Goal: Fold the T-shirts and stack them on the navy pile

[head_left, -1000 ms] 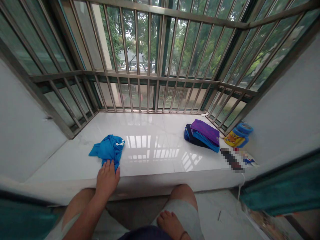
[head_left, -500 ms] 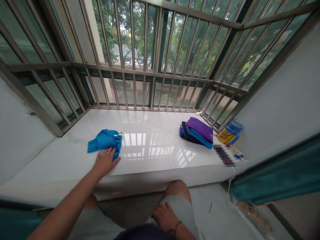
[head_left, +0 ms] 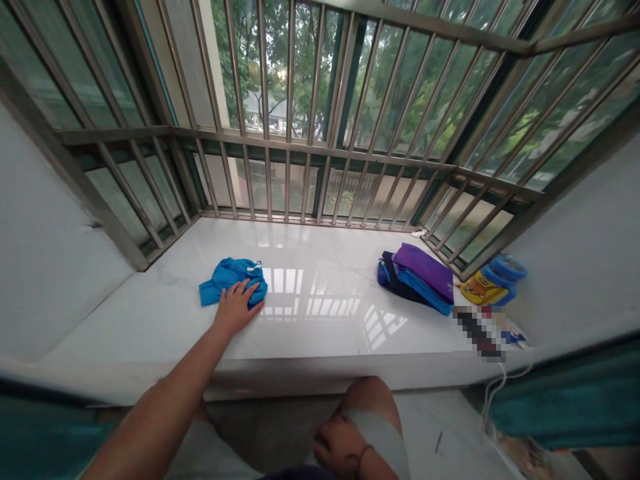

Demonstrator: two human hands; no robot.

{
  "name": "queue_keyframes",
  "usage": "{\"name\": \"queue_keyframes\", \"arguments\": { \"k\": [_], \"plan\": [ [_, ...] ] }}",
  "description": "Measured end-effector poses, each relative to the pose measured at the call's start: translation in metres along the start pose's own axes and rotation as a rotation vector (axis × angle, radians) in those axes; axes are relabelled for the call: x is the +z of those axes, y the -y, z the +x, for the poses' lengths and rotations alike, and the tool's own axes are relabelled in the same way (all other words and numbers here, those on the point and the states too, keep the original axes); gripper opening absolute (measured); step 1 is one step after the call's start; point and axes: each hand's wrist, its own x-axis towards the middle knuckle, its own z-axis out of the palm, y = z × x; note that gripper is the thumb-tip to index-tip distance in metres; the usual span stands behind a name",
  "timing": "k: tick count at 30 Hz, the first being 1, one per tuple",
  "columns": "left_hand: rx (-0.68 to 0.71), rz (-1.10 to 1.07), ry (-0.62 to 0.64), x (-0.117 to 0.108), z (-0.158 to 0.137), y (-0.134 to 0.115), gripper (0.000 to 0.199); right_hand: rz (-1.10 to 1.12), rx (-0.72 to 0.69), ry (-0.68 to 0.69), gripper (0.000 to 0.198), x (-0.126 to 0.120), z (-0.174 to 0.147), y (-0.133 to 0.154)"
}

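My left hand (head_left: 235,308) lies flat and open on the blue cloth (head_left: 231,275), holding nothing, so it could slip on the shiny windowsill (head_left: 320,320) toward twelve o'clock, while my right hand (head_left: 336,448) rests loosely curled on my knee.

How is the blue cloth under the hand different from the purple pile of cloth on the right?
The blue cloth is one crumpled piece; the purple pile is neatly folded, with blue and dark layers underneath. The left hand presses on the blue cloth, while nothing touches the purple pile. The blue cloth lies left of the middle; the purple pile sits near the right bars. Both rest on the white sill.
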Motion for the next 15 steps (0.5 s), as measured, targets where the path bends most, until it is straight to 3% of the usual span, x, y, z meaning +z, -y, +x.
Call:
{"name": "queue_keyframes", "arguments": {
  "k": [7, 15],
  "plan": [
    [-0.076, 0.061, -0.1, -0.014, -0.01, -0.008, 0.05, -0.015, 0.076, 0.038, 0.044, -0.019, 0.004, 0.013],
    [-0.077, 0.065, -0.004, -0.029, -0.014, -0.007, 0.019, -0.009, 0.093, 0.035, 0.043, -0.022, 0.004, 0.014]
  ]
}}
